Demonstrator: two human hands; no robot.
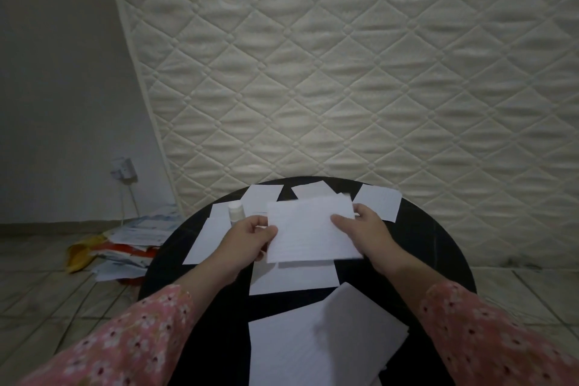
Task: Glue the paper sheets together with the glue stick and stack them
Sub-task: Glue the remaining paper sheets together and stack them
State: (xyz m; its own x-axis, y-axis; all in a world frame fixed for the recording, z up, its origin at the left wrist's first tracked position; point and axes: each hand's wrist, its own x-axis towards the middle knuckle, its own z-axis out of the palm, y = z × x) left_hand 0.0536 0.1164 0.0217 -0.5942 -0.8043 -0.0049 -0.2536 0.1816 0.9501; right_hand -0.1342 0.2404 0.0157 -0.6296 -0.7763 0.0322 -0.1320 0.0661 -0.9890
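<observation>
Above the round black table [438, 247] I hold a white lined paper sheet [308, 230] with both hands. My left hand [247, 236] pinches its left edge, thumb on top. My right hand [365, 227] grips its right edge, thumb on top. A second sheet edge peeks out behind its top. The glue stick [235, 211], white and capped, stands upright just beyond my left hand. Another sheet [294, 277] lies flat under the held one. A larger stack of paper [319, 345] lies at the near edge.
Several loose white sheets lie along the table's far rim [379, 205] and on its left side [203, 240]. A heap of papers and a yellow bag [122, 247] sits on the tiled floor at left. A quilted mattress [344, 66] leans behind the table.
</observation>
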